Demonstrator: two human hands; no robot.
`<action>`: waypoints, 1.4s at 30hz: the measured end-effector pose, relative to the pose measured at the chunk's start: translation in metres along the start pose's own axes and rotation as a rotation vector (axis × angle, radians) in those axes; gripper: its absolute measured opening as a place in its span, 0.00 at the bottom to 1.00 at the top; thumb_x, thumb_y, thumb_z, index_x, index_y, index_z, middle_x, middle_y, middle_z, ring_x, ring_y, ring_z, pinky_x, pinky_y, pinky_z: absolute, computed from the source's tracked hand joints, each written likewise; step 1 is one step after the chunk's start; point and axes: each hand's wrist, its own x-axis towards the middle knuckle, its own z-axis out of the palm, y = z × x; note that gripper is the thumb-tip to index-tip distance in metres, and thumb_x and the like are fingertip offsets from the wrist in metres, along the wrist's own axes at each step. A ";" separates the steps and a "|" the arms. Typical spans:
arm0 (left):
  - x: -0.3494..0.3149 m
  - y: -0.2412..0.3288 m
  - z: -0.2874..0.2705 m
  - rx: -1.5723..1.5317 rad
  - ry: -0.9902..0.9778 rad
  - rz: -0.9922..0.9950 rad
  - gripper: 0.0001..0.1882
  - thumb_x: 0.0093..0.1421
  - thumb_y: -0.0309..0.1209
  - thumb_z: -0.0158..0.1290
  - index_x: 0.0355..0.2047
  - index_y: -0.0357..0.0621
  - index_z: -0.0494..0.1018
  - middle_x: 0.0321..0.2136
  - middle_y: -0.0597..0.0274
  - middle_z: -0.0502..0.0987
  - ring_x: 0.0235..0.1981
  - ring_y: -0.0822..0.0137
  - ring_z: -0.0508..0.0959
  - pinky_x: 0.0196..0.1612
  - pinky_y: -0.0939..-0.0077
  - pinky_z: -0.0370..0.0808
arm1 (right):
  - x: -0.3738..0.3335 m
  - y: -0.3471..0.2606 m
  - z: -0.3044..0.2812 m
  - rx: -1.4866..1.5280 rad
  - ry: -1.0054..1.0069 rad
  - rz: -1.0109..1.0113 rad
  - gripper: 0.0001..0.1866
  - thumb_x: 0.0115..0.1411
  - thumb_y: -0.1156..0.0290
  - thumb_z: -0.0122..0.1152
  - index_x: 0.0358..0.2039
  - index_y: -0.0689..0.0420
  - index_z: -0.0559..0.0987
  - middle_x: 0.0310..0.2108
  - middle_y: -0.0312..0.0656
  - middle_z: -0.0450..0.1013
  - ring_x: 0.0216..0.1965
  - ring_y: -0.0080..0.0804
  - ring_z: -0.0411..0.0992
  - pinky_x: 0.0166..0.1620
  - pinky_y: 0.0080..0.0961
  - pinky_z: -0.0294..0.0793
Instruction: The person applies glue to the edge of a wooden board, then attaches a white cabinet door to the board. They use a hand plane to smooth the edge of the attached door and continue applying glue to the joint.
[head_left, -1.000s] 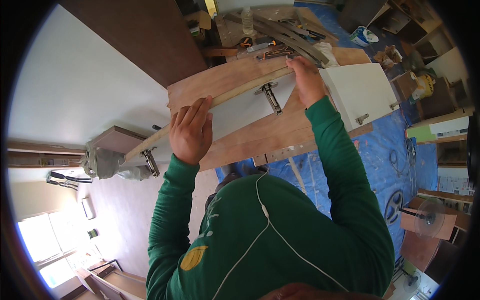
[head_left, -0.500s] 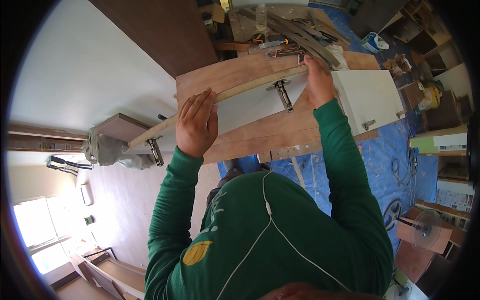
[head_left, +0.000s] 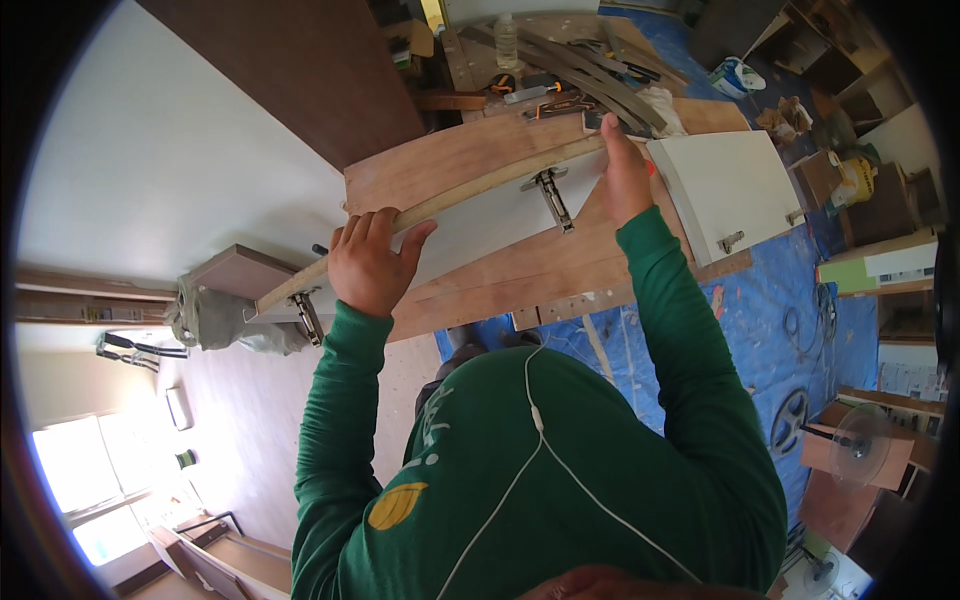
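Observation:
A long white cabinet door [head_left: 460, 228] stands on its edge, its raw wood-coloured upper edge facing me. Two metal hinges are fixed to its face, one hinge [head_left: 551, 200] near the right end and another hinge [head_left: 307, 316] near the left end. My left hand [head_left: 372, 262] grips the door left of its middle, fingers curled over the upper edge and thumb apart. At the right end my right hand [head_left: 626, 175] holds the door's short side; some of its fingers are hidden. Beneath the door lies a wooden board [head_left: 500, 272].
A smaller white door [head_left: 725, 195] with hinges lies to the right. Beyond are a clear bottle [head_left: 506, 45], a tape measure [head_left: 500, 85] and grey strips [head_left: 590, 70]. Blue sheeting [head_left: 760, 320] covers the floor at right. A plastic-wrapped bundle [head_left: 215, 315] is at left.
My left hand has slid slightly left, and its fingers have gone from lying flat on the door's edge to curling over it. My right hand stays at the right end. The view has shifted slightly.

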 end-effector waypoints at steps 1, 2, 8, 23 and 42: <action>0.003 -0.003 0.000 0.005 0.018 0.031 0.22 0.57 0.49 0.70 0.36 0.44 0.80 0.27 0.61 0.81 0.31 0.56 0.81 0.36 0.61 0.74 | -0.009 -0.007 0.003 0.057 0.025 0.028 0.37 0.69 0.42 0.62 0.62 0.65 0.76 0.54 0.38 0.75 0.54 0.27 0.68 0.61 0.22 0.62; 0.004 -0.005 0.000 -0.027 0.027 0.054 0.22 0.56 0.50 0.70 0.35 0.44 0.80 0.27 0.61 0.81 0.31 0.56 0.81 0.36 0.61 0.74 | -0.026 -0.019 0.007 0.111 0.054 0.049 0.34 0.70 0.45 0.63 0.60 0.64 0.77 0.54 0.41 0.76 0.56 0.27 0.69 0.62 0.22 0.62; 0.016 -0.009 0.005 -0.193 -0.015 0.241 0.24 0.52 0.51 0.72 0.32 0.44 0.80 0.26 0.61 0.80 0.28 0.56 0.80 0.34 0.62 0.74 | -0.106 -0.011 -0.049 0.236 -0.042 0.015 0.16 0.73 0.57 0.61 0.47 0.58 0.78 0.38 0.30 0.70 0.45 0.19 0.67 0.54 0.22 0.65; 0.071 0.007 0.043 -0.460 -0.102 0.540 0.21 0.51 0.44 0.74 0.34 0.41 0.81 0.28 0.60 0.82 0.30 0.53 0.81 0.36 0.61 0.74 | -0.164 0.000 -0.079 0.276 0.165 -0.049 0.14 0.76 0.68 0.49 0.50 0.63 0.78 0.45 0.37 0.76 0.50 0.25 0.70 0.57 0.22 0.65; 0.042 0.156 0.042 -0.439 -0.276 0.645 0.30 0.65 0.44 0.62 0.62 0.40 0.74 0.63 0.53 0.76 0.68 0.52 0.71 0.73 0.45 0.57 | -0.166 0.000 -0.072 -0.146 0.337 -0.235 0.23 0.78 0.54 0.46 0.48 0.66 0.75 0.44 0.39 0.71 0.48 0.28 0.67 0.59 0.25 0.67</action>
